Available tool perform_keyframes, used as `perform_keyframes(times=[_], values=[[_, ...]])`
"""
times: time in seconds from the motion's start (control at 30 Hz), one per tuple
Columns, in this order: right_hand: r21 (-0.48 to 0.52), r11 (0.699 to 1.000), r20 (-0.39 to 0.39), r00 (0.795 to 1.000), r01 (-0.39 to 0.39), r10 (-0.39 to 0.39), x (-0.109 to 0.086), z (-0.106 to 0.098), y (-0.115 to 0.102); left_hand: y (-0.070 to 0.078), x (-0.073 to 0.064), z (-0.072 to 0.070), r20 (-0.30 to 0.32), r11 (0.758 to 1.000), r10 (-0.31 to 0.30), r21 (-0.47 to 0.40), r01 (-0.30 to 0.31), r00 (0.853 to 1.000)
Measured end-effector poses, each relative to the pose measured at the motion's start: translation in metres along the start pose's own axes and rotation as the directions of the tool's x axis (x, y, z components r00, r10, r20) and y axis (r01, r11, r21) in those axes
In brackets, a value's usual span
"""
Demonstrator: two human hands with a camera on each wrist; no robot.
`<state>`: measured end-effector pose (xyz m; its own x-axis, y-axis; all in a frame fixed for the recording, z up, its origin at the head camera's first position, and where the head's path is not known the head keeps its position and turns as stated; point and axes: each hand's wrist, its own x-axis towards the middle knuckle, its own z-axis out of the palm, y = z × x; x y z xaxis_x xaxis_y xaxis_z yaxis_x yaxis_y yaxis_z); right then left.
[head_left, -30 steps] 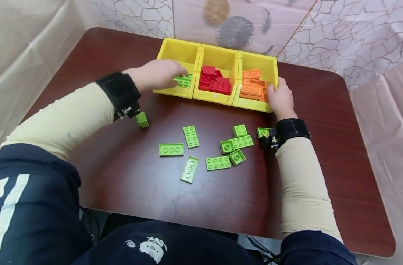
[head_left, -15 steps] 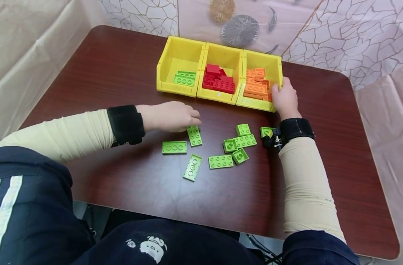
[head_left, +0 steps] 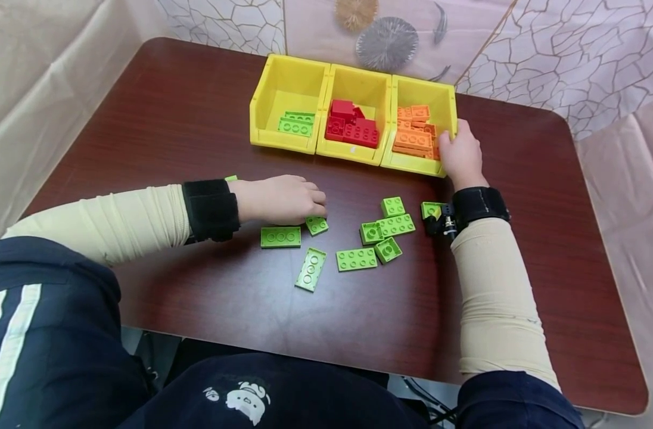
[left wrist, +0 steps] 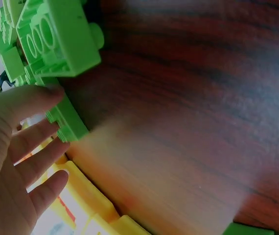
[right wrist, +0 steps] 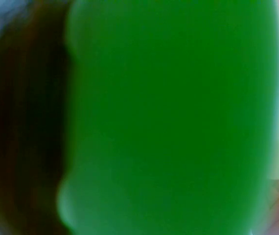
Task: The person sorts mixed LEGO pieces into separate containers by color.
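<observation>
In the head view my left hand (head_left: 286, 199) is over the table, pinching a green toy brick (head_left: 317, 225) by its far end; the hand covers part of it. The left wrist view has this brick (left wrist: 70, 120) between thumb and fingers. My right hand (head_left: 462, 154) grips the right wall of the yellow three-part bin (head_left: 353, 156), thumb inside. Green bricks lie in its left compartment, red bricks (head_left: 353, 128) in the middle one, orange bricks (head_left: 413, 138) in the right one. A blurred green brick (right wrist: 174, 117) fills most of the right wrist view.
Near the left hand lie two flat green bricks (head_left: 280, 237), (head_left: 310, 270) stud side down. Several more green bricks (head_left: 357, 260) are grouped to the right. One brick (head_left: 431, 210) sits beside the right wrist, another (head_left: 231, 178) behind the left wrist. The table's front edge faces my body.
My left hand has come from the bin's left compartment down to the green brick and taken hold of it, turning it slightly. My right hand has stayed on the bin.
</observation>
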<state>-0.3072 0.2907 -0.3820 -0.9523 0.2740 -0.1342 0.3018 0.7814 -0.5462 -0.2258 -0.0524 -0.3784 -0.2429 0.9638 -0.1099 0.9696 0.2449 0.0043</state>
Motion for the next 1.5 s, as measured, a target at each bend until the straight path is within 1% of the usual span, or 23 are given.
perform_keyframes(times=[0.1, 0.17, 0.27, 0.37, 0.47, 0.53, 0.57, 0.63, 0.7, 0.8, 0.9, 1.03, 1.07, 1.1, 1.13, 1.17, 1.23, 1.3, 1.37, 1.4, 1.5], values=[[-0.004, 1.0, -0.008, 1.0, 0.005, -0.005, -0.001, -0.001, -0.001, -0.005, -0.001, -0.003, -0.039, 1.0, -0.02, -0.006, 0.02, 0.999], [-0.005, 1.0, -0.015, 1.0, 0.007, -0.007, -0.001, -0.002, -0.001, -0.01, -0.004, -0.008, -0.078, 0.999, -0.039, -0.01, 0.039, 0.996], [-0.011, 1.0, -0.026, 1.0, 0.011, -0.011, -0.002, -0.003, -0.001, -0.022, -0.009, -0.02, -0.13, 0.995, -0.102, -0.035, 0.098, 0.986], [-0.009, 1.0, -0.025, 1.0, 0.011, -0.011, -0.002, -0.004, -0.001, -0.037, -0.015, -0.032, -0.16, 0.981, -0.194, -0.056, 0.188, 0.968], [-0.008, 1.0, -0.021, 1.0, 0.012, -0.012, -0.002, -0.005, -0.001, -0.054, -0.019, -0.041, -0.157, 0.957, -0.29, -0.06, 0.284, 0.944], [-0.008, 1.0, -0.022, 1.0, 0.013, -0.013, -0.002, -0.006, 0.0, -0.066, -0.018, -0.047, -0.146, 0.937, -0.349, -0.05, 0.345, 0.926], [-0.012, 1.0, -0.022, 1.0, 0.013, -0.013, -0.002, -0.006, 0.001, -0.072, -0.017, -0.049, -0.137, 0.926, -0.376, -0.047, 0.373, 0.916], [-0.015, 1.0, -0.026, 1.0, 0.012, -0.012, -0.002, -0.006, 0.003, -0.083, -0.011, -0.054, -0.119, 0.901, -0.434, -0.047, 0.432, 0.893], [-0.016, 1.0, -0.03, 1.0, 0.008, -0.009, -0.003, -0.005, 0.004, -0.094, -0.005, -0.056, -0.095, 0.871, -0.491, -0.043, 0.489, 0.866], [-0.01, 1.0, -0.036, 0.999, 0.004, -0.005, -0.005, -0.002, 0.006, -0.109, 0.005, -0.059, -0.042, 0.827, -0.562, -0.046, 0.56, 0.826], [0.0, 1.0, -0.037, 0.999, 0.002, -0.002, -0.006, -0.001, 0.006, -0.123, 0.014, -0.06, 0.031, 0.783, -0.619, -0.051, 0.62, 0.785], [0.005, 1.0, -0.044, 0.999, 0.006, -0.006, -0.005, 0.0, 0.006, -0.139, 0.022, -0.063, 0.138, 0.722, -0.682, -0.032, 0.691, 0.718], [0.005, 1.0, -0.043, 0.999, 0.004, -0.003, -0.004, 0.0, 0.006, -0.142, 0.024, -0.063, 0.156, 0.71, -0.692, -0.028, 0.704, 0.705], [0.005, 1.0, -0.045, 0.999, 0.003, -0.003, -0.004, -0.001, 0.006, -0.144, 0.026, -0.063, 0.172, 0.703, -0.697, -0.024, 0.711, 0.696], [0.003, 1.0, -0.048, 0.999, 0.004, -0.004, -0.003, -0.001, 0.005, -0.147, 0.028, -0.063, 0.189, 0.699, -0.698, -0.027, 0.714, 0.691], [0.002, 1.0, -0.048, 0.999, 0.004, -0.004, -0.003, -0.001, 0.005, -0.148, 0.03, -0.063, 0.2, 0.7, -0.694, -0.037, 0.713, 0.691], [-0.001, 1.0, -0.048, 0.999, 0.005, -0.005, -0.003, -0.001, 0.004, -0.15, 0.034, -0.063, 0.21, 0.712, -0.676, -0.059, 0.7, 0.706], [0.0, 1.0, -0.047, 0.999, 0.008, -0.008, -0.004, 0.0, 0.003, -0.152, 0.038, -0.061, 0.222, 0.732, -0.649, -0.078, 0.677, 0.728], [0.002, 1.0, -0.042, 0.999, 0.008, -0.008, -0.004, 0.001, 0.002, -0.153, 0.041, -0.061, 0.247, 0.745, -0.624, -0.096, 0.66, 0.741], [0.004, 1.0, -0.04, 0.999, 0.007, -0.007, -0.004, 0.001, 0.001, -0.154, 0.042, -0.06, 0.266, 0.747, -0.615, -0.108, 0.657, 0.743], [0.01, 1.0, -0.032, 0.999, 0.007, -0.006, -0.004, 0.001, 0.0, -0.156, 0.043, -0.059, 0.32, 0.733, -0.601, -0.145, 0.665, 0.733]])
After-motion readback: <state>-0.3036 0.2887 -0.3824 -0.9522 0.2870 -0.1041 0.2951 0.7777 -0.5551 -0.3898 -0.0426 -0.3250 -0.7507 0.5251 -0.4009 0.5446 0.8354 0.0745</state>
